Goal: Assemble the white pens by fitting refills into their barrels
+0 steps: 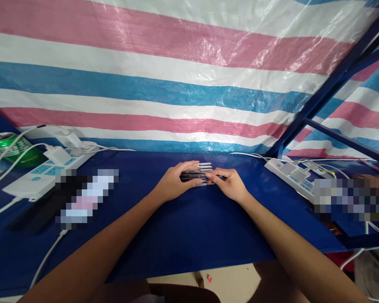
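In the head view, gathering and lining up slim pens appears to be in hand: they lie side by side, pointing left to right, at the middle of the blue counter toward its far edge, between a white power strip on the left and another power strip on the right. The left hand curls around their left part, thumb on the near side and fingers on the far side, while the right hand pinches at their right ends; shifting them together would call for light, even pressure from both hands.
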The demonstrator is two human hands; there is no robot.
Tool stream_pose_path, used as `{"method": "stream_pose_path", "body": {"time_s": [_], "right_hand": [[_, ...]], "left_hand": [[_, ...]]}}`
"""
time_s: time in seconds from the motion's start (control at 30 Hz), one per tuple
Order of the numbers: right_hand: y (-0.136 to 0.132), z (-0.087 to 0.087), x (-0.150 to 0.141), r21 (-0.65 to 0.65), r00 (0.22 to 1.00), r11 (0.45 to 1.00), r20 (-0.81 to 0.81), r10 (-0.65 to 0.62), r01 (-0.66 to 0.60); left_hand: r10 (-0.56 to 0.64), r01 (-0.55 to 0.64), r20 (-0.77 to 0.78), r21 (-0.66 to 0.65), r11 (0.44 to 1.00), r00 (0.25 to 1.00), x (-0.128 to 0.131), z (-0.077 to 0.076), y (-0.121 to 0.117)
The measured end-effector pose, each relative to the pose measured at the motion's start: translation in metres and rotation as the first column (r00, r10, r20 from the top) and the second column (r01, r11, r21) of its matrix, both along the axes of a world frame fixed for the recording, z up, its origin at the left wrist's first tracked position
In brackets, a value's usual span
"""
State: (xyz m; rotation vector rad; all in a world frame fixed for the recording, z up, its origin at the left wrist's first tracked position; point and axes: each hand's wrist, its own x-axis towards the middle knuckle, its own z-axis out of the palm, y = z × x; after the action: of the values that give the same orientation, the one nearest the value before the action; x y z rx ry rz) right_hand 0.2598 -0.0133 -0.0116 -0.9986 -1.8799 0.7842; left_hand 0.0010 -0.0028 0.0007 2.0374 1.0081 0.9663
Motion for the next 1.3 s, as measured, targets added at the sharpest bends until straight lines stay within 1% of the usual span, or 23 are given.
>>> {"method": "stream_pose_path", "body": {"time_s": [0.07,0.2,0.37,0.47,0.57,0.6,0.67,0.77,0.83,0.9,1.0,1.17,1.3], "right_hand": [[0.0,0.0,0.0,0.004,1.0,1.0,0.002,-0.001,0.001],[-0.001,0.0,0.0,-0.004,1.0,1.0,0.001,-0.001,0.001],[0.0,0.0,0.0,-0.008,1.0,1.0,0.019,0.012,-0.011],[0.0,-0.001,0.002,-0.054,0.999,0.998,0.017,0.043,-0.042],[0.002,-0.001,0.005,-0.11,0.994,0.988,0.015,0.108,-0.106],[0.002,-0.001,0.006,-0.117,0.991,0.985,0.027,0.131,-0.127],[0.003,-0.001,0.008,-0.091,0.983,0.983,0.083,0.164,-0.156],[0.004,0.0,0.01,0.019,0.963,0.984,0.21,0.17,-0.178],[0.005,0.001,0.01,0.08,0.95,0.98,0.271,0.152,-0.18],[0.005,0.001,0.01,0.104,0.947,0.982,0.296,0.123,-0.16],[0.005,0.0,0.012,0.099,0.946,0.986,0.31,0.094,-0.131],[0.007,-0.002,0.015,0.1,0.945,0.989,0.318,0.076,-0.113],[0.012,-0.005,0.016,0.156,0.952,0.987,0.304,-0.023,-0.026]], "left_hand": [[-0.018,0.019,0.014,-0.036,0.999,1.0,0.0,0.001,-0.001],[0.005,-0.005,0.015,0.042,0.999,1.0,0.0,0.002,-0.001],[0.013,-0.012,0.0,0.056,0.998,1.0,-0.001,0.001,0.001],[0.007,-0.006,-0.017,0.115,0.993,1.0,-0.001,0.001,0.0],[0.004,0.006,-0.056,0.172,0.985,0.998,-0.002,0.001,0.0],[-0.011,0.028,-0.088,0.197,0.98,0.996,-0.003,0.001,0.0],[-0.072,0.117,-0.174,0.263,0.958,0.982,-0.005,0.001,0.0],[-0.159,0.267,-0.317,0.334,0.904,0.935,-0.008,0.0,0.001],[-0.159,0.301,-0.379,0.352,0.886,0.912,-0.009,-0.001,0.001],[-0.143,0.303,-0.41,0.356,0.884,0.901,-0.01,0.0,0.001],[-0.112,0.281,-0.426,0.358,0.89,0.898,-0.01,-0.001,0.0],[-0.054,0.233,-0.452,0.351,0.907,0.891,-0.01,-0.008,0.001],[0.01,0.171,-0.454,0.356,0.919,0.891,-0.009,-0.015,0.003]]}}
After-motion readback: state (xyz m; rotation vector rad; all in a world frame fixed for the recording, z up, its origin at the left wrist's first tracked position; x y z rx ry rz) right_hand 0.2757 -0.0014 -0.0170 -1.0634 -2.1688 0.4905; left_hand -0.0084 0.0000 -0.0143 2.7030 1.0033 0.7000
